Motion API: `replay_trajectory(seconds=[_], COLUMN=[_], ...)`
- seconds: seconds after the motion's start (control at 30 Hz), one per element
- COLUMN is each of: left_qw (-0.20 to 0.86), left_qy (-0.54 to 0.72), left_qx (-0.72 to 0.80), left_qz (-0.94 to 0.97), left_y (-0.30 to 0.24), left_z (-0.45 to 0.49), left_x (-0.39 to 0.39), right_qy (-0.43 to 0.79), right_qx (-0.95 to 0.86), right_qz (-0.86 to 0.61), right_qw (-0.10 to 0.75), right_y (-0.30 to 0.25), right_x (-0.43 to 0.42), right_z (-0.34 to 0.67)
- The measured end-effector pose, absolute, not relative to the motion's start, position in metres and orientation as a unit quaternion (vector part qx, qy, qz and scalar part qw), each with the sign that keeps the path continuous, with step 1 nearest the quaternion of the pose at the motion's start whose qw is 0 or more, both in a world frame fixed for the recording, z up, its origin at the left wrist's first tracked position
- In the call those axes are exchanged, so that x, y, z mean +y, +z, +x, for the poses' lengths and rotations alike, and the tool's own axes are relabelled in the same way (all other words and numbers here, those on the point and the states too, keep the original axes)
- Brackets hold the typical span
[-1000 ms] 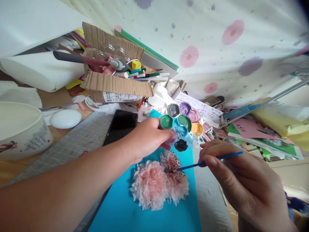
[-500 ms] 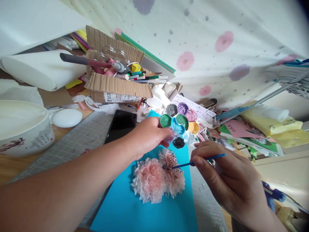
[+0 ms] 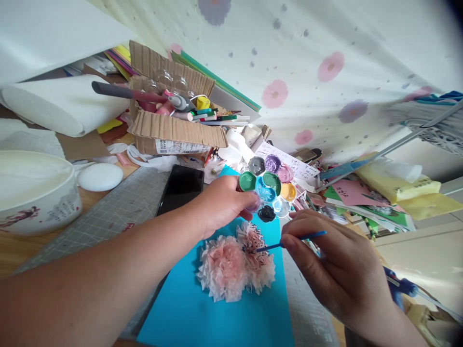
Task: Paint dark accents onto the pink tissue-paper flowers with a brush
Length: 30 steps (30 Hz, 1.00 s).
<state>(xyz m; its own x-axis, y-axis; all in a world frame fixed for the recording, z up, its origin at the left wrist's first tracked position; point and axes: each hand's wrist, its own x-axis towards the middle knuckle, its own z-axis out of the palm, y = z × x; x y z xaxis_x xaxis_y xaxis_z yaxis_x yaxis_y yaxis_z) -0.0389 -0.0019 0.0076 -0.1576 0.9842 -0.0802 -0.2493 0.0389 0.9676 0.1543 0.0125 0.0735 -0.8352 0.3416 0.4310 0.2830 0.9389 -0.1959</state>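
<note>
My left hand [image 3: 226,205] is closed on the edge of a flower-shaped paint palette [image 3: 266,188], its wells filled with green, purple, pink, yellow, blue and black paint. Between the fingers of my right hand [image 3: 333,260] is a thin blue paintbrush [image 3: 307,236]. Its tip reaches the right-hand ruffled paper flower [image 3: 259,267], which carries dark marks along its petal edges. A fuller pink-and-white paper flower [image 3: 224,270] sits beside it on the left, without such marks. Both rest on a bright blue sheet [image 3: 217,323], below the palette.
A black phone [image 3: 183,188] lies on the grey cutting mat [image 3: 108,212]. Behind it stands a cardboard box [image 3: 177,127] of pens and tools. At left are a white bowl [image 3: 36,193] and a white oval object [image 3: 100,177]. Papers [image 3: 361,193] and a blue glue gun [image 3: 401,284] are at right.
My right hand and the paintbrush have shifted slightly left, with the tip still at the right-hand flower. My left hand and the palette are nearly unmoved.
</note>
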Motion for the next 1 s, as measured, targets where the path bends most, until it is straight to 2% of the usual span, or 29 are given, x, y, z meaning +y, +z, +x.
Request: replay_trajectory(seconds=[0.23,0.67,0.87,1.0], left_qw=[0.536,0.538,0.533,0.535], left_qy=[0.585,0.579,0.574,0.578], left_qx=[0.481,0.493,0.514,0.515], left_qz=[0.373,0.364,0.351,0.338], left_y=[0.012,0.012,0.015,0.016], left_z=[-0.038,-0.039,-0.038,-0.038], left_x=[-0.004,-0.004,-0.004,-0.004], right_qy=[0.14,0.223,0.25,0.263], right_qx=[-0.921,-0.858,-0.864,-0.846], right_qz=[-0.19,-0.257,-0.23,-0.227], right_qw=[0.309,0.385,0.371,0.405], right_y=[0.076,0.05,0.045,0.039], right_x=[0.014,0.026,0.027,0.021], right_z=[0.174,0.2,0.191,0.191])
